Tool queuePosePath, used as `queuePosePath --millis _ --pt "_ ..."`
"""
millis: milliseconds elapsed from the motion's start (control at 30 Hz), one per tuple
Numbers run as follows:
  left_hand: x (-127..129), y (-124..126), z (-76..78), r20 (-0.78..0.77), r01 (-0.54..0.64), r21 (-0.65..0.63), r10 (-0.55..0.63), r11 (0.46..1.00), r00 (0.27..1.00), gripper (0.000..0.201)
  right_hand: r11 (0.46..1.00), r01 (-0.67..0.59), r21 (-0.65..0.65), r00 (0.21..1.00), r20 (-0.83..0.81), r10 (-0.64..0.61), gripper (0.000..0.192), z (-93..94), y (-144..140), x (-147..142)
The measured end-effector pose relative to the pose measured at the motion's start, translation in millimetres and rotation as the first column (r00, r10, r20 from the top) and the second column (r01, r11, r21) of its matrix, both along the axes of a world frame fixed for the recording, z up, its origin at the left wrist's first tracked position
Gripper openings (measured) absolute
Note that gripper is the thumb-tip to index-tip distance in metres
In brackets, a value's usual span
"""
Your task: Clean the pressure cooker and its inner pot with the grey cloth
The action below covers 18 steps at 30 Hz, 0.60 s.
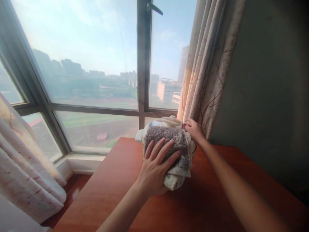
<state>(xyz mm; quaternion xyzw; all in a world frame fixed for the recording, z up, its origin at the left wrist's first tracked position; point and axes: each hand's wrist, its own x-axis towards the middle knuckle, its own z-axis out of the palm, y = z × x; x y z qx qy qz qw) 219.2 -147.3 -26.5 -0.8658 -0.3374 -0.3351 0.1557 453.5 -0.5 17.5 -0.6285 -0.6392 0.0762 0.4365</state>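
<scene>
A white pot (145, 130) with a side handle (138, 135) and a cream-knobbed lid (172, 121) stands on the table. A grey and white towel (180, 137) drapes over its near side, with a loose fold hanging below. My left hand (156, 164) lies flat on the towel, fingers spread, pressing it against the pot. At the pot's upper right edge is my right hand (193, 130), its fingers bent over the rim beside the lid. The pot's right handle is hidden, and most of its front is covered by the towel.
The reddish-brown wooden table (103, 190) reaches toward a large window (96, 64) with a dark frame. Curtains hang at left (26, 174) and right (210, 58). A dark wall (265, 80) stands along the table's right side.
</scene>
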Motion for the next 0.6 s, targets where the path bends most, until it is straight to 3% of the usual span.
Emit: queuePosePath --millis 133,233,333,433,533,600 --pt "-21.6 26.6 -15.8 0.218 -0.047 0.064 0.032 0.997 0.975 0.077 1.0 -0.006 0.016 1.0 0.007 0.005 0.044 -0.2 -1.5 -0.5" --pt "-35.4 47.2 -14.3 0.384 -0.084 0.024 0.069 0.996 0.921 0.071 1.0 0.01 0.021 0.999 0.032 -0.011 0.046 1.2 -4.1 -1.8" --pt "-46.5 70.2 9.7 0.385 -0.099 -0.092 0.127 0.991 0.914 0.06 0.999 0.049 0.01 0.996 0.08 -0.05 0.049 3.9 -7.1 -3.3" --pt "-53.8 102.6 45.2 0.268 -0.104 -0.33 0.199 0.938 0.943 0.051 0.996 0.089 -0.008 0.988 0.125 -0.087 0.049 6.8 -9.4 -4.3" --pt "-54.2 147.1 73.6 0.155 -0.156 -0.524 0.273 0.837 0.949 0.037 0.996 0.092 -0.017 0.986 0.142 -0.088 0.048 8.4 -10.1 -4.6" --pt "-50.5 178.5 84.4 0.142 -0.138 -0.697 0.324 0.704 0.935 0.033 0.996 0.085 -0.018 0.987 0.14 -0.082 0.047 8.4 -9.7 -4.5"
